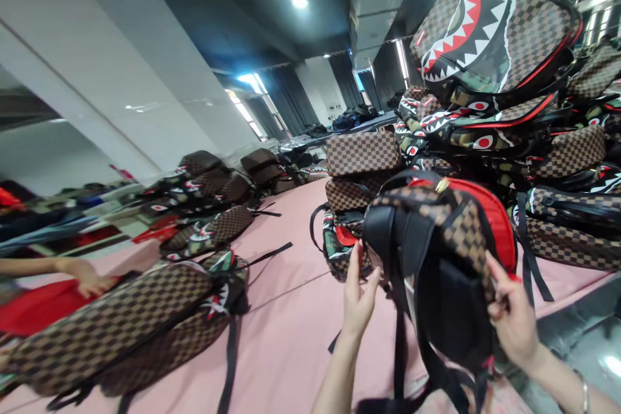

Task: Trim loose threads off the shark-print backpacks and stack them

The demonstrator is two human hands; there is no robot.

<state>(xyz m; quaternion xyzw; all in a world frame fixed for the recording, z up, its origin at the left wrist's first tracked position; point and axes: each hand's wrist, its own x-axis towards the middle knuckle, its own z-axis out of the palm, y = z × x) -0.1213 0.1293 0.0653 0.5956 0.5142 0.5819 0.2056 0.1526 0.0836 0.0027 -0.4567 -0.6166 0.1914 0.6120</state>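
Note:
A checkered backpack [451, 220] stands upright in front of me, its black padded back and straps facing me. Red lining shows at its open top. At its left side is my left hand [359, 294], fingers stretched up and thumb apart. My right hand [514, 314] is at the right edge of the bag, index finger laid along it and the other fingers curled against the edge. Black straps [400, 349] hang down below the bag. Where the bag's base rests is hard to make out.
Shark-mouth backpacks [485, 45] are piled high at the right. Smaller checkered bags [363, 152] are stacked behind mine. More checkered bags [121, 310] lie at the left of the pink table [291, 317], where another person's hand [90, 278] touches red cloth [43, 304].

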